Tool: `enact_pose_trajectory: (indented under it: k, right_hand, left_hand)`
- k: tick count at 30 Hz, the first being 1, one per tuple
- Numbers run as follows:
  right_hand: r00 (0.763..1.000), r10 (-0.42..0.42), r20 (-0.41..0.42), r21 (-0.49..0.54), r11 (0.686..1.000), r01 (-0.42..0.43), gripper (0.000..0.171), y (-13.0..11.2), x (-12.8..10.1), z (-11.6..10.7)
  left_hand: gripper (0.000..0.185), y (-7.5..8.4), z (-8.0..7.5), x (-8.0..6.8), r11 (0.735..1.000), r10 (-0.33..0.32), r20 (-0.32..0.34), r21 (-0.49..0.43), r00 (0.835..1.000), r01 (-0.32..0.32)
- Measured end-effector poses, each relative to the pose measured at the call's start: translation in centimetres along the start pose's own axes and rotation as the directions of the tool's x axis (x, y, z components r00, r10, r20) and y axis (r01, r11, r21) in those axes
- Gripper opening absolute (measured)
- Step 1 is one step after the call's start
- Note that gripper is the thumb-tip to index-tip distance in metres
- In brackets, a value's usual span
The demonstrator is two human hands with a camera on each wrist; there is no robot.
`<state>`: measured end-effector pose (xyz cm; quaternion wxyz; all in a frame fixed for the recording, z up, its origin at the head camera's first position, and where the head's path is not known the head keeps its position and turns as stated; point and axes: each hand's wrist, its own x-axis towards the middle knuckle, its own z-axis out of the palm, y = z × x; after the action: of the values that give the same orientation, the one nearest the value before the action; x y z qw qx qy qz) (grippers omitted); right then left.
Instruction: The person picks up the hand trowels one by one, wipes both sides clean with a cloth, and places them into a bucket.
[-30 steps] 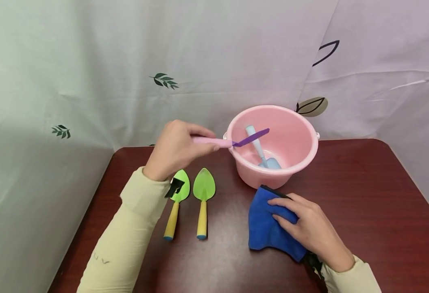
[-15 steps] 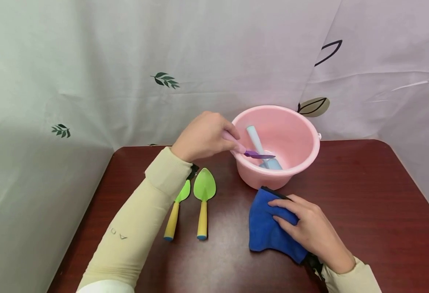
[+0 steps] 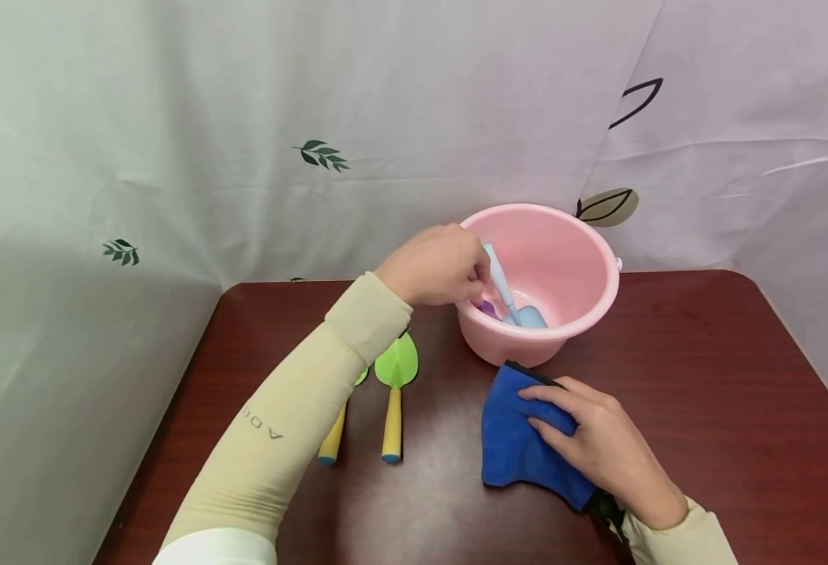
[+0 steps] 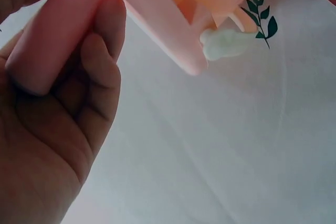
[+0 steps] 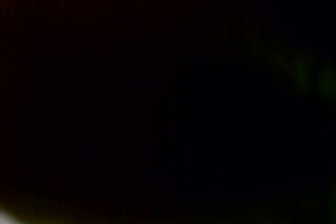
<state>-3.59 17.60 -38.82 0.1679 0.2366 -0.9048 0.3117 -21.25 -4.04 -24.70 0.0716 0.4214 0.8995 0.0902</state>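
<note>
My left hand point(image 3: 433, 267) reaches over the left rim of a pink bucket point(image 3: 544, 259). It grips the pink handle point(image 4: 58, 30) of a small trowel, as the left wrist view shows. Only a bit of the trowel's purple blade point(image 3: 488, 308) shows inside the bucket, below the fingers. A light blue toy shovel point(image 3: 501, 281) leans there too, handle up. In front of the bucket, my right hand point(image 3: 600, 439) holds a blue cloth point(image 3: 516, 439) with a black edge against the table. The right wrist view is almost wholly dark.
Two green trowels with yellow handles lie left of the cloth: one trowel point(image 3: 395, 365) in plain sight, the other trowel point(image 3: 333, 435) partly under my left forearm. The dark red table point(image 3: 703, 377) meets a pale patterned curtain point(image 3: 385, 94) at the back.
My left hand has moved right and down to the bucket, taking the purple trowel from above the rim to inside it. The right hand and the cloth have stayed put.
</note>
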Motion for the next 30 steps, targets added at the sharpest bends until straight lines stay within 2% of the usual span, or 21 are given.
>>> enact_pose_trajectory:
  k: [7,11,14,20,25,30]
  right_hand:
    - [1.000,-0.008,-0.005,0.007,1.000,0.008,0.048,0.1,0.0,0.0]
    - [1.000,-0.008,-0.007,0.006,1.000,0.008,0.048,0.1,0.0,0.0]
    - [1.000,-0.008,-0.009,0.004,1.000,0.008,0.048,0.1,0.0,0.0]
    - [1.000,-0.002,-0.005,0.004,1.000,0.002,0.048,0.2,0.1,0.0]
    - [1.000,0.005,0.001,0.004,1.000,-0.005,0.049,0.1,0.1,0.0]
    - [1.000,0.005,0.003,0.009,1.000,-0.005,0.049,0.1,0.1,0.0]
  left_hand:
    - [0.016,0.0,1.1,0.7,0.999,0.023,0.070,0.020,0.997,-0.025]
    - [0.017,0.0,1.5,0.9,0.999,0.018,0.073,0.036,0.997,-0.021]
    - [0.017,-0.2,1.5,1.0,1.000,0.015,0.060,0.021,0.998,-0.016]
    - [0.017,-0.6,0.9,0.7,0.998,-0.021,0.040,-0.063,0.999,0.024]
    - [0.035,-0.9,0.0,-0.1,0.997,-0.027,0.010,-0.077,1.000,0.027]
    - [0.035,-1.4,-0.7,-1.1,0.997,-0.034,-0.028,-0.066,0.999,0.032]
